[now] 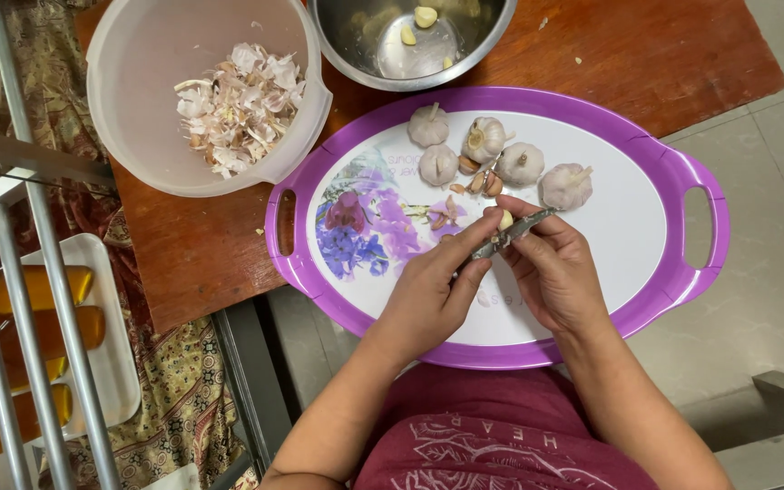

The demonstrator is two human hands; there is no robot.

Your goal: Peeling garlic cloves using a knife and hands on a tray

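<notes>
Bright even indoor light, soft shadows, sharp focus, perhaps slight edge distortion

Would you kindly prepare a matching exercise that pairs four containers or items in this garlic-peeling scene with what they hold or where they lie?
Things:
1. Translucent plastic bowl
2. Steel bowl
3. Purple-rimmed tray
4. Small knife

States:
A. between the left hand and right hand
B. holds peeled cloves
C. holds papery skins
D. carries whole garlic bulbs

Pairs: 1-C, 2-B, 3-D, 4-A
</notes>
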